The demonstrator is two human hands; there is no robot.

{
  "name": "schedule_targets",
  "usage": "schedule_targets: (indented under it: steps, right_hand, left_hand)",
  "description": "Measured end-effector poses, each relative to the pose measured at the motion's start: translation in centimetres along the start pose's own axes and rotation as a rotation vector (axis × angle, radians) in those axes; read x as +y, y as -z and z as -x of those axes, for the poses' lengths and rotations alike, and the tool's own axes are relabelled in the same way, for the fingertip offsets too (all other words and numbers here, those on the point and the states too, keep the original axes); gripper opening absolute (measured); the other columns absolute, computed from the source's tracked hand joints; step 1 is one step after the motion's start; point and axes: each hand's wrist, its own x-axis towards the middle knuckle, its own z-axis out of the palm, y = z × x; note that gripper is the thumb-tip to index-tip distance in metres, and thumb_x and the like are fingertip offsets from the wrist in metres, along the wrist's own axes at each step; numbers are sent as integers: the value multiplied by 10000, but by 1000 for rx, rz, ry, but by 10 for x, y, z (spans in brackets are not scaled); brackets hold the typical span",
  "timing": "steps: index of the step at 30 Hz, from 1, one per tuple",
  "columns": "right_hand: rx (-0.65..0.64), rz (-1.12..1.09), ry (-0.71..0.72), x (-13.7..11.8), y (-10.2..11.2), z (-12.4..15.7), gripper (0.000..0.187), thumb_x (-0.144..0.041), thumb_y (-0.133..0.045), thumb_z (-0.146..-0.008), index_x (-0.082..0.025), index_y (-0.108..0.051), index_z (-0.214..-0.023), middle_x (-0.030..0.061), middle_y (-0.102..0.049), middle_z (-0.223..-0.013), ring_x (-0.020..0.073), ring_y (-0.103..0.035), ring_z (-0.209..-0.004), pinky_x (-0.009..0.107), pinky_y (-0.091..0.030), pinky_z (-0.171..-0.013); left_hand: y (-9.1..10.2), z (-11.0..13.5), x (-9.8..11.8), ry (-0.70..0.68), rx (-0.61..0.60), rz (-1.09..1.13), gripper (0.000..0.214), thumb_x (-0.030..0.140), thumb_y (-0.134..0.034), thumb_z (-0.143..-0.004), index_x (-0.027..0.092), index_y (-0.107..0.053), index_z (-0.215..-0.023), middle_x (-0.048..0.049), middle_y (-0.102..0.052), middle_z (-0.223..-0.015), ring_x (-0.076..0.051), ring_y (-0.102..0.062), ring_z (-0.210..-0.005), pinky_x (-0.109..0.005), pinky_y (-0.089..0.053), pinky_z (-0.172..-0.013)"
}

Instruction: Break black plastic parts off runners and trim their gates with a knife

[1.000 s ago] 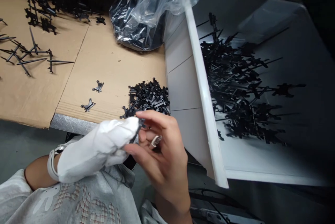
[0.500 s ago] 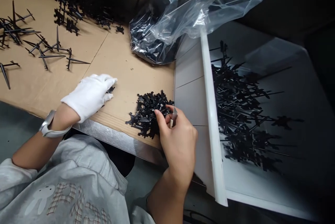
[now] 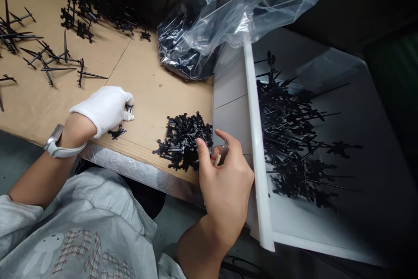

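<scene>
My left hand, in a white glove, is closed with thumb and fingertips around a small black plastic part, mostly covered by the fingers. A second black plastic part lies on the board just below that hand. My bare right hand is at the right edge of a pile of small black plastic parts, thumb and forefinger apart. Tucked in its curled fingers is a small metal blade with a beige piece beside it; the rest is hidden by the hand.
A white bin holding many black parts on thin rods stands at the right. Behind the pile rests a clear plastic bag with dark contents. Black stick-like parts are scattered at left. The board's metal front edge faces me.
My left hand's fingers have curled in around a black part, and another part beneath it has come into view. My right hand has drawn slightly back from the pile, its thumb and forefinger wider apart.
</scene>
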Motion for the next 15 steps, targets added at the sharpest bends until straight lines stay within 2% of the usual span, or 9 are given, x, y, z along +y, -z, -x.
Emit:
schedule_targets:
  steps: [3,5,7,9,10,11,13,14,15]
  right_hand:
    - [-3,-59,10,-5,5,2,564,-659,-658,-1033,-162,-768,-1277,61,-690,-819,246,-613,-682,396,-541,-709]
    - [-54,-157,2,-11,8,4,459,-574,-707,-1017,-181,-761,-1247,21,-651,-785,220,-593,-659,372,-528,-675]
    - [-179,-334,-28,-19,8,8,348,-488,-742,-995,-208,-751,-1201,-17,-611,-761,190,-588,-650,325,-515,-620]
    - [-362,-583,-92,-27,4,12,300,-457,-754,-991,-226,-732,-1181,-32,-596,-781,156,-576,-635,271,-485,-547]
    - [-460,-728,-134,-31,0,14,315,-474,-755,-997,-229,-717,-1191,-34,-595,-807,134,-548,-605,249,-455,-501]
    - [-546,-876,-176,-34,-5,17,359,-516,-758,-1001,-234,-697,-1215,-38,-595,-839,106,-498,-557,233,-418,-460]
    - [-655,-1137,-247,-40,-15,20,470,-629,-793,-962,-247,-668,-1207,-60,-571,-861,51,-366,-457,215,-347,-393]
    - [-673,-1224,-275,-42,-19,21,494,-663,-813,-938,-252,-663,-1166,-73,-556,-844,33,-311,-430,209,-316,-377]
    - [-674,-1286,-290,-43,-22,22,497,-683,-823,-924,-252,-659,-1109,-87,-538,-806,22,-270,-412,203,-288,-368]
  left_hand:
    - [3,-1,-1,-23,15,29,87,289,-828,-825,235,-760,-817,-41,-786,-896,-225,-628,-774,-297,-375,-664]
    - [2,5,2,-50,46,124,161,241,-840,-823,215,-706,-737,-33,-739,-807,-209,-596,-726,-308,-367,-667]
    - [-1,19,9,-72,100,244,181,219,-799,-879,201,-685,-739,-11,-697,-720,-183,-577,-672,-310,-380,-675]
    - [-8,38,16,-112,221,379,69,202,-774,-902,179,-735,-851,-28,-769,-832,-169,-646,-745,-289,-438,-713]
    - [-13,47,20,-158,290,462,55,174,-704,-936,175,-748,-903,-35,-800,-907,-154,-691,-819,-263,-484,-767]
    - [-18,56,23,-324,361,678,89,116,-676,-892,165,-750,-883,-43,-814,-907,-138,-704,-795,-240,-514,-758]
    - [-26,68,28,-618,386,963,123,73,-699,-864,181,-754,-849,-28,-823,-900,-118,-732,-792,-195,-569,-774]
    - [-30,72,30,-710,401,1053,146,47,-727,-845,189,-754,-826,-16,-822,-882,-108,-739,-784,-170,-581,-773]
    - [-33,74,33,-742,420,1094,167,33,-763,-832,198,-756,-809,-1,-820,-869,-96,-744,-784,-144,-586,-779]
